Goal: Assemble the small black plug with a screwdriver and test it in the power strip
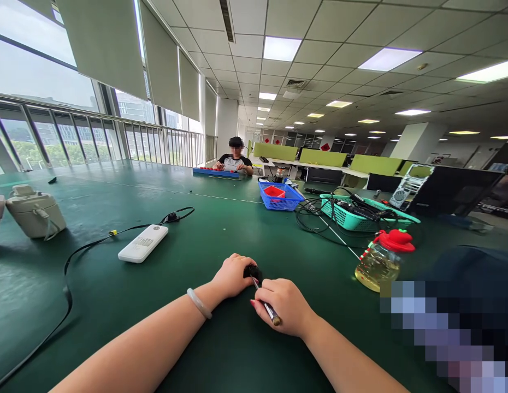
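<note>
Both forearms stretch over the green table. My left hand, a bangle on its wrist, curls tight around a small black part resting on the table just ahead of me. My right hand pinches a thin tool, its tip against that part. A white power strip lies to the left, a bottle to the right.

No text can be read with certainty. The white power bank on the green table carries grey lettering, too blurred and foreshortened to make out. Red signs hang on the far partitions, their markings too small to read.
</note>
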{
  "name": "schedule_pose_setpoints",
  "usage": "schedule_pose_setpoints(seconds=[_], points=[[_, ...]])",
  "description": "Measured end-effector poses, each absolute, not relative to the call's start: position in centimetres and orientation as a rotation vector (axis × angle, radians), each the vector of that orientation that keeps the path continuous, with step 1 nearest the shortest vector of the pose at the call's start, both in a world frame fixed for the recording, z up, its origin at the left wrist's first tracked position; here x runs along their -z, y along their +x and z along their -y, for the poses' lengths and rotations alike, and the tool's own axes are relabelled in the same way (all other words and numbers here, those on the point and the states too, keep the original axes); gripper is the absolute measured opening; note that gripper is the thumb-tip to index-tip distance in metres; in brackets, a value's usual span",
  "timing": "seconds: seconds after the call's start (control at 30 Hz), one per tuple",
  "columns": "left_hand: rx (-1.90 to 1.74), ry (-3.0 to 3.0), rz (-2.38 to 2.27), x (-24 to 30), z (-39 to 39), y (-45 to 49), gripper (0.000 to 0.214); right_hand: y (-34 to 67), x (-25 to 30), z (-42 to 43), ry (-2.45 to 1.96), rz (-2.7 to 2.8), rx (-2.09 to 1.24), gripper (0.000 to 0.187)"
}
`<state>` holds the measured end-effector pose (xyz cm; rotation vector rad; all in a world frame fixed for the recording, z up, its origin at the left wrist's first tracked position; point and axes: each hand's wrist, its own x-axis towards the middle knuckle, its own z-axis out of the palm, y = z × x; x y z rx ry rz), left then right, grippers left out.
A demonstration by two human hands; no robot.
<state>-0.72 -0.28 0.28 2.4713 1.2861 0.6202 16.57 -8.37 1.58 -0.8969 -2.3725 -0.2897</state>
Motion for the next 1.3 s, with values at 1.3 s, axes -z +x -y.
schedule_pose_setpoints(seconds=[1.3], points=[[-0.588,2.459,-1.283,-0.40,0.23,-0.74,0.031,16.68,-1.92,8.62,-0.868,2.304,0.402,0.030]])
